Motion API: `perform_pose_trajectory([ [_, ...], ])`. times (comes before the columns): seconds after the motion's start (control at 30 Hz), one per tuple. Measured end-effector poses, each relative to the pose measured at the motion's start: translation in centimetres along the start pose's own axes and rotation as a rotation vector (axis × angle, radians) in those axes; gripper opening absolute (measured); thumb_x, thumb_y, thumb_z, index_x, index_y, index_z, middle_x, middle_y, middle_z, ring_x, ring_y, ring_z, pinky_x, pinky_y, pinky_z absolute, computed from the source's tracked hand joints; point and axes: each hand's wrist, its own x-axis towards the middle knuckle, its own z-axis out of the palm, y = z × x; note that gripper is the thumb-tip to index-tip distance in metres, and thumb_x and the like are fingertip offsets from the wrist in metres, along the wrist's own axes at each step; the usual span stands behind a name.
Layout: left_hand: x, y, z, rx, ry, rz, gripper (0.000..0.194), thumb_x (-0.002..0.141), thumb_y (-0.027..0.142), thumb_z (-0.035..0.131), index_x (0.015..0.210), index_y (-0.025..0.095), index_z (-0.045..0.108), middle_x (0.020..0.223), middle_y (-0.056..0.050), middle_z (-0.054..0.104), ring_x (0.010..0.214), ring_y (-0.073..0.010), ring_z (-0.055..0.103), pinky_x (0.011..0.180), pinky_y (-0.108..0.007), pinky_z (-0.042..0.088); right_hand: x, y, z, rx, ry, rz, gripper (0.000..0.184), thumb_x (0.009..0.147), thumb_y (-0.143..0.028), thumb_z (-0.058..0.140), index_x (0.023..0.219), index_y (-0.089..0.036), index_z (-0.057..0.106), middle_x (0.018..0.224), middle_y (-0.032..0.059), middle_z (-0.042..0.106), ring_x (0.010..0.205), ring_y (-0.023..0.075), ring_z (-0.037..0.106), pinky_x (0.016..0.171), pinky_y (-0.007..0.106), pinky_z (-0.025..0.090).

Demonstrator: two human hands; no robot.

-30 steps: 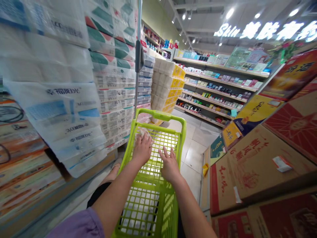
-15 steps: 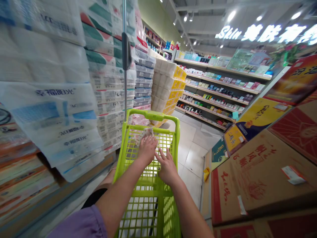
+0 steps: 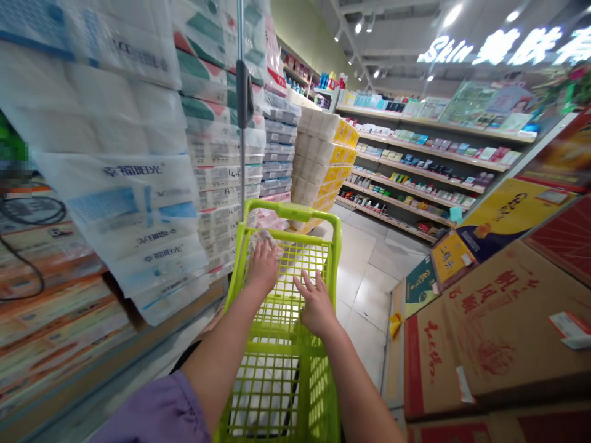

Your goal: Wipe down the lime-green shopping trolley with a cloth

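Observation:
A lime-green plastic shopping cart [image 3: 295, 215] stands in front of me in a shop aisle. My left hand [image 3: 262, 267] reaches inside it and presses a crumpled pale cloth [image 3: 259, 237] against the far inner grid wall, fingers closed over the cloth. My right hand [image 3: 315, 304] hovers a little nearer, inside the basket, with fingers spread and nothing in it. A purple sleeve [image 3: 152, 412] covers my left upper arm.
Stacked packs of toilet paper [image 3: 138, 184] fill the shelves close on the left, with a metal pole [image 3: 241, 104] beside the cart. Cardboard boxes [image 3: 484, 320] are piled close on the right. A tiled aisle [image 3: 364, 271] leads ahead to shelves of small goods [image 3: 415, 172].
My left hand with the cloth has slid along the cart's far wall, first right, then back left. My right hand stayed open close behind it. The view shifted slightly.

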Motion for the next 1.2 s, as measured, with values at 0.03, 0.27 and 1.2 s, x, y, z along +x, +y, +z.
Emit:
perform_pose_trajectory([
  [0.03,-0.2,0.2,0.0,-0.005,-0.033,0.054,0.052,0.089,0.019,0.039,0.141,0.017,0.039,0.151,-0.011,0.035,0.142,-0.0313,0.021,0.114,-0.056,0.018,0.0,0.0,0.0,0.001,0.001,-0.002,0.101,0.057,0.003,0.052,0.148,-0.033,0.025,0.158,-0.0054,0.012,0.144,0.0329,-0.010,0.117,0.051,0.014],
  [0.27,-1.1,0.6,0.2,0.097,-0.044,0.076,0.059,0.085,0.008,0.035,0.142,0.020,0.038,0.154,-0.008,0.028,0.144,-0.0320,0.014,0.114,-0.060,0.010,0.1,-0.3,0.1,0.016,-0.022,0.010,0.102,0.059,0.002,0.053,0.150,-0.029,0.021,0.159,-0.0039,0.009,0.143,0.0327,-0.014,0.117,0.050,0.010],
  [1.2,4.2,4.8,1.4,0.087,-0.191,0.497,0.063,0.081,0.008,0.046,0.142,0.018,0.037,0.153,-0.010,0.031,0.143,-0.0240,0.021,0.114,-0.047,0.027,-0.2,0.2,0.2,0.127,0.081,-0.031,0.093,0.059,-0.001,0.060,0.145,-0.024,0.034,0.158,0.0026,0.013,0.144,0.0310,-0.010,0.118,0.050,0.011],
])
